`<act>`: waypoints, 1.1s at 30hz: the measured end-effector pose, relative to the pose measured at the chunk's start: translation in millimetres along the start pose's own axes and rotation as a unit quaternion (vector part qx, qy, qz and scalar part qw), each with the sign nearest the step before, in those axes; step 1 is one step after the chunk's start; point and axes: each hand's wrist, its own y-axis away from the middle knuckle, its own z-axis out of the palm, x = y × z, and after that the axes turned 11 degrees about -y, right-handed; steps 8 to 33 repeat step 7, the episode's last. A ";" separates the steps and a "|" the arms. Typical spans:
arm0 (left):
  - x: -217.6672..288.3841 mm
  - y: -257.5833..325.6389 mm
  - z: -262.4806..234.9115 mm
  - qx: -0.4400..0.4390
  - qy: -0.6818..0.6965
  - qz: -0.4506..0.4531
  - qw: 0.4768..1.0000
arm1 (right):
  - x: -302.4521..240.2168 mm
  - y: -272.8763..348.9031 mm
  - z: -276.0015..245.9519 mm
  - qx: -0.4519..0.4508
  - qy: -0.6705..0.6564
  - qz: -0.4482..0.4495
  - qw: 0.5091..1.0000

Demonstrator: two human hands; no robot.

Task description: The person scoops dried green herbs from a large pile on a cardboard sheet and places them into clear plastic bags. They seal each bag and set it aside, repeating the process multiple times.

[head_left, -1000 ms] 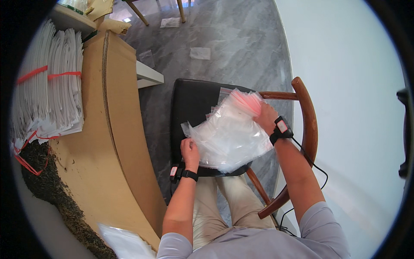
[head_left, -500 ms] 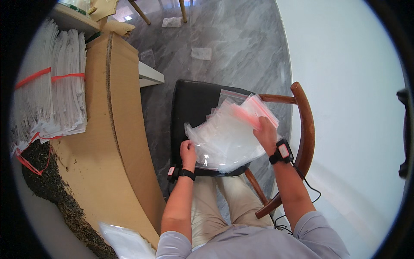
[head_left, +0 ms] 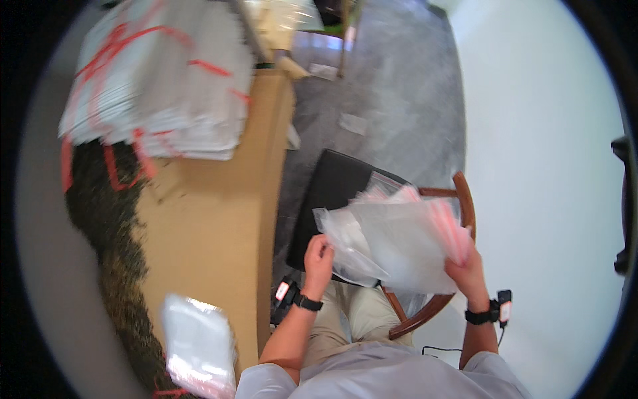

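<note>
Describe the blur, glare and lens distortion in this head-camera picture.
Head view: motion blur smears the whole frame, most on the stacked white bundles with red bands and the clear plastic bags held by the left hand and right hand; fisheye bends the cardboard box edge and leaves a black rim; the pale wall is washed out; window glare at top.

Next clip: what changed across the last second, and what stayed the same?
The view swung left, so the cardboard-topped table and the banded stacks of bags fill more of it. The right hand dropped lower, its grip now on the sheaf's red-striped end, and the clear plastic bags fanned out flatter. The left hand kept hold of their left edge. Unchanged: the black-seated wooden chair, and the person seated.
</note>
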 end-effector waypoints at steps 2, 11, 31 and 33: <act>49.0 19.4 -32.9 0.052 0.114 0.039 0.991 | -25.7 6.5 -14.8 -0.015 -0.027 0.021 0.999; 126.7 36.1 -144.1 0.230 0.152 0.101 0.956 | -60.3 17.6 -16.0 -0.056 -0.089 -0.068 0.992; 126.7 36.1 -144.1 0.230 0.152 0.101 0.956 | -60.3 17.6 -16.0 -0.056 -0.089 -0.068 0.992; 126.7 36.1 -144.1 0.230 0.152 0.101 0.956 | -60.3 17.6 -16.0 -0.056 -0.089 -0.068 0.992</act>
